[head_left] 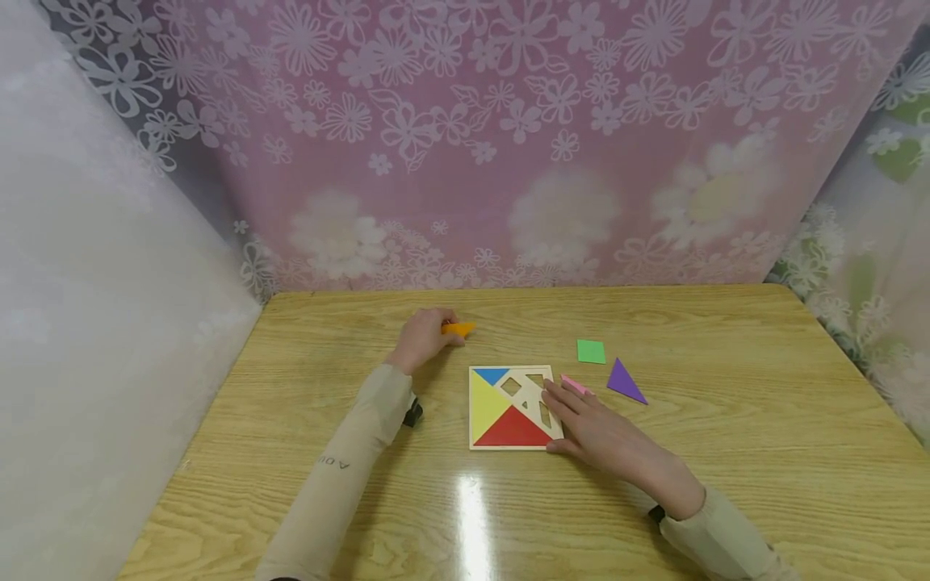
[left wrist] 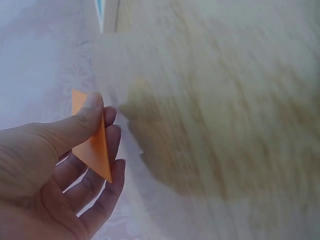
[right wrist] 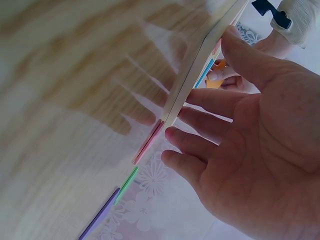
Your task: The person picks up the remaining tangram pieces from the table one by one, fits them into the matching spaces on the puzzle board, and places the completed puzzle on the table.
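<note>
My left hand (head_left: 424, 339) pinches an orange tangram piece (head_left: 459, 329) between thumb and fingers, beyond the board's upper left corner. In the left wrist view the piece (left wrist: 92, 150) shows its edge, with the thumb on its face. A square wooden tangram board (head_left: 525, 392) lies on the table. Set in it are a yellow triangle (head_left: 484, 406), a red triangle (head_left: 513, 429) and a blue triangle (head_left: 490, 375); several cut-outs at its right show bare. My right hand (head_left: 592, 428) lies at the board's right edge, fingers extended, fingertips against it in the right wrist view.
A pink piece (head_left: 573, 382) lies right of the board, partly hidden by my right fingers. Farther right are a green square (head_left: 591, 351) and a purple triangle (head_left: 626, 382). The wooden table (head_left: 327, 363) ends at a flowered pink curtain (head_left: 450, 177).
</note>
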The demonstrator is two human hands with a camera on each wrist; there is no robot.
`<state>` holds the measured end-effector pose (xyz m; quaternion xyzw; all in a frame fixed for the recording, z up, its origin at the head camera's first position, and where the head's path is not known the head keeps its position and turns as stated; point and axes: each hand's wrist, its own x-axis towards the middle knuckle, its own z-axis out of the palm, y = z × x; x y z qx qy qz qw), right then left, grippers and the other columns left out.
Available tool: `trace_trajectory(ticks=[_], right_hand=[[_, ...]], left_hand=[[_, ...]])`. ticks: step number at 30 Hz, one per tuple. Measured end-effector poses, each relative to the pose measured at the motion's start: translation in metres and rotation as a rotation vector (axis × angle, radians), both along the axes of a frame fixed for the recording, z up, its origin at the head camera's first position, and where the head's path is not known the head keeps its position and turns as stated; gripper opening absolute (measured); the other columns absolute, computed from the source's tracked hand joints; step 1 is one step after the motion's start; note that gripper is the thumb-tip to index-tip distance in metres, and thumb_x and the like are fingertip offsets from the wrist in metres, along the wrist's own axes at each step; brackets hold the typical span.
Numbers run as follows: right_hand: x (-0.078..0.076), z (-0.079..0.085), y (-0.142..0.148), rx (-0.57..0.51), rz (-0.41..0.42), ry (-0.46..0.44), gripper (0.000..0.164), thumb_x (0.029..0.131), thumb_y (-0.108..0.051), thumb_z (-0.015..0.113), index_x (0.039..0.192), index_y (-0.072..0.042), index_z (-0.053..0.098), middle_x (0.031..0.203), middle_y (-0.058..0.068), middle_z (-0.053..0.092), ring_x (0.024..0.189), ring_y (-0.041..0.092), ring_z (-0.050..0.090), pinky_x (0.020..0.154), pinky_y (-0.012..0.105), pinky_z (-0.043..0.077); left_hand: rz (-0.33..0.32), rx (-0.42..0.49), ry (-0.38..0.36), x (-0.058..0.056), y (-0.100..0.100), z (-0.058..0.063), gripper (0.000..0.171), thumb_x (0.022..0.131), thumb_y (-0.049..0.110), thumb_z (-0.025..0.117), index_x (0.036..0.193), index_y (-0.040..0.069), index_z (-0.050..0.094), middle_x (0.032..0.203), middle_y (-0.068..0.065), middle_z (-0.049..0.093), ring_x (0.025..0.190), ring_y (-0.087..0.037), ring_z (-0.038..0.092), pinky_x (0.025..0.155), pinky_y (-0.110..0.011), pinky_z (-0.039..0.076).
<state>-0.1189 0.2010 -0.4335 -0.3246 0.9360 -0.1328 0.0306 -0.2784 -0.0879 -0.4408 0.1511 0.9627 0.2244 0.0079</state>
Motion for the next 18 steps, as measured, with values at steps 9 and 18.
trace_trajectory(ticks=[9,18], right_hand=[[0.0,0.0,0.0,0.0,0.0,-0.005,0.069,0.097,-0.031,0.068,0.149,0.007,0.043,0.157,0.024,0.038,0.143,0.044,0.038,0.111,0.063,0.037],[-0.004,-0.001,0.0,0.01,0.006,0.015,0.073,0.095,-0.032,0.07,0.148,0.01,0.042,0.156,0.026,0.04,0.141,0.043,0.042,0.11,0.059,0.04]], left_hand=[[-0.031,0.071,0.06,0.017,0.003,0.013,0.024,0.099,0.024,0.066,0.113,0.008,0.077,0.098,-0.008,0.076,0.075,-0.019,0.062,0.067,-0.03,0.05],[-0.08,0.232,0.044,0.047,0.015,0.024,0.035,0.099,0.012,0.066,0.134,0.007,0.063,0.107,-0.012,0.074,0.091,-0.024,0.071,0.077,-0.033,0.059]])
